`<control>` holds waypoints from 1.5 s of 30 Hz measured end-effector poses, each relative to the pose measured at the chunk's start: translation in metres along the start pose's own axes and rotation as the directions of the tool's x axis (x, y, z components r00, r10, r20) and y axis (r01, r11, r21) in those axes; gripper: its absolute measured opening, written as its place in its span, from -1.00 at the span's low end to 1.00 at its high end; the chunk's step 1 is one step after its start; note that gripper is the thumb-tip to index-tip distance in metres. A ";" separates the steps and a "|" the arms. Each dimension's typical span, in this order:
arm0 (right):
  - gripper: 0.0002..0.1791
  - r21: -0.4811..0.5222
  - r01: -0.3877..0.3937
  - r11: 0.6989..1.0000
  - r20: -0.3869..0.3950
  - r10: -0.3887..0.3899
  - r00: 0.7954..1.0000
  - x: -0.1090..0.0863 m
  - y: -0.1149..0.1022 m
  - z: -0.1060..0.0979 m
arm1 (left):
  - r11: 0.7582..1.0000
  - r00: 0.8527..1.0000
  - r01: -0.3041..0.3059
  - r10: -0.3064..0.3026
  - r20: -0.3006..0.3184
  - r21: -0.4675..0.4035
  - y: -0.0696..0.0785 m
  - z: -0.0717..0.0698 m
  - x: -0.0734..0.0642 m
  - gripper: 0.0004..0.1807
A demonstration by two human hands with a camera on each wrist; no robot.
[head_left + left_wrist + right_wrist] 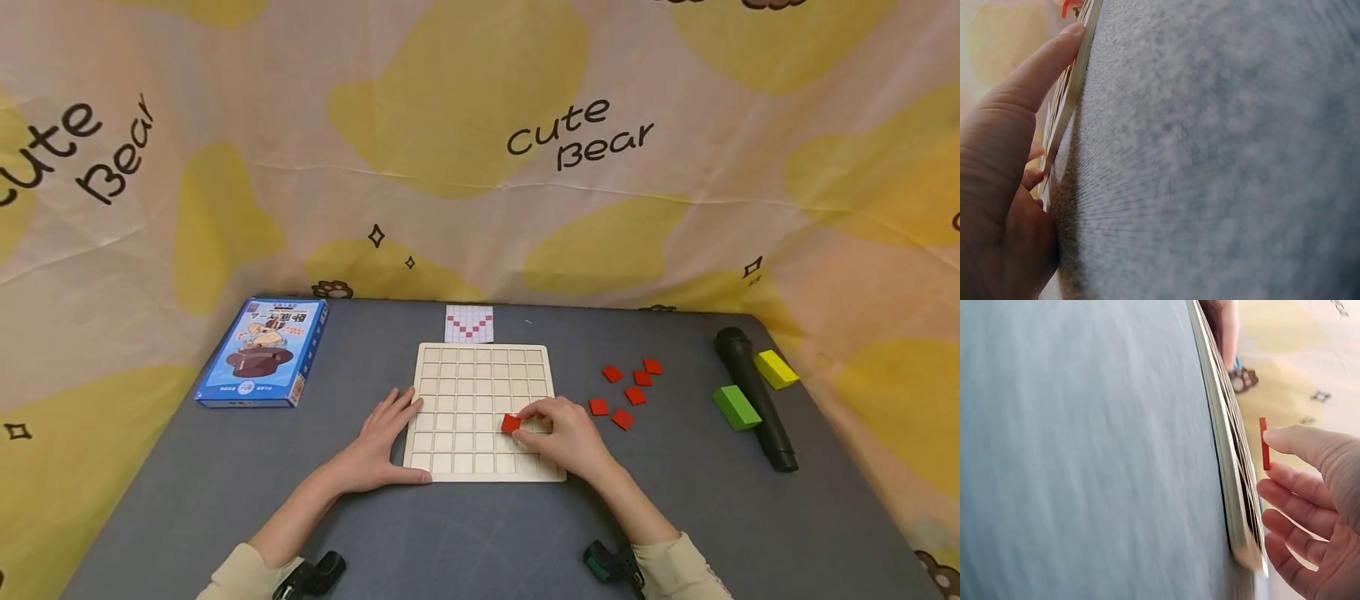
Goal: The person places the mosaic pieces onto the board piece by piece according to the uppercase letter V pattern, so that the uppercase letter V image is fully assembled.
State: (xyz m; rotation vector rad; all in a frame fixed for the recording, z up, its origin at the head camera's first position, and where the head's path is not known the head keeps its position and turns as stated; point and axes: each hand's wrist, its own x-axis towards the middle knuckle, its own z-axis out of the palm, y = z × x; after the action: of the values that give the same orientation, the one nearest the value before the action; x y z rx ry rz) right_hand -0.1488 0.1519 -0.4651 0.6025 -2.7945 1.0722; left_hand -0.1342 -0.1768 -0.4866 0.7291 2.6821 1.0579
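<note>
A thin red square tile (pixel 511 423) is pinched between the thumb and fingers of my right hand (pixel 564 435). In the right wrist view the tile (pixel 1264 444) appears edge-on, held a little above the board. The pale wooden grid board (pixel 462 423) lies flat on the table, its cells bare apart from the part that my right hand covers. My left hand (pixel 378 446) rests at the board's left edge with fingers spread, the thumb at the near left corner. In the left wrist view that thumb (pixel 1029 81) lies along the board's edge.
Several loose red tiles (pixel 622 418) lie right of the board. Behind it is a small pattern card (pixel 469 324) with a pink V. A blue box (pixel 262 354) stands left. At right are a black microphone (pixel 757 400), a green block (pixel 737 407) and a yellow block (pixel 776 369).
</note>
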 end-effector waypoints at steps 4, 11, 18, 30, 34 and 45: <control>-0.83 -0.018 0.054 0.998 0.022 -0.054 0.998 -0.002 -0.010 0.008 | 1.000 1.000 -0.002 0.002 0.005 -0.004 0.001 0.000 0.001 0.19; -0.82 -0.100 0.097 0.990 0.043 -0.093 0.995 -0.001 -0.018 0.016 | 1.000 1.000 -0.005 0.005 0.010 -0.002 0.001 0.000 0.002 0.18; -0.83 -0.146 0.118 0.982 0.074 -0.108 0.991 0.000 -0.020 0.019 | 1.000 1.000 -0.005 0.005 0.010 0.004 0.001 0.001 0.004 0.18; -0.83 -0.146 0.161 0.976 0.106 -0.146 0.984 0.003 -0.023 0.020 | 0.999 0.998 0.014 -0.012 -0.058 0.032 0.005 0.000 0.004 -0.11; -0.82 -0.135 0.170 0.976 0.103 -0.157 0.982 0.002 -0.023 0.017 | 0.997 0.988 0.006 0.006 -0.153 0.077 0.007 -0.001 0.006 -0.36; -0.85 -0.131 0.117 0.984 -0.039 -0.123 0.992 -0.007 0.019 -0.022 | 0.986 0.966 -0.025 0.066 -0.251 0.167 0.003 0.001 0.004 -0.56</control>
State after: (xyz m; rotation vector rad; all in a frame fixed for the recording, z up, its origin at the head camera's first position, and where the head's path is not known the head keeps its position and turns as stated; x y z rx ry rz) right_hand -0.1511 0.1820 -0.4621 0.7108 -2.7212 0.8647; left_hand -0.1365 -0.1720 -0.4851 0.7300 3.0146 1.0156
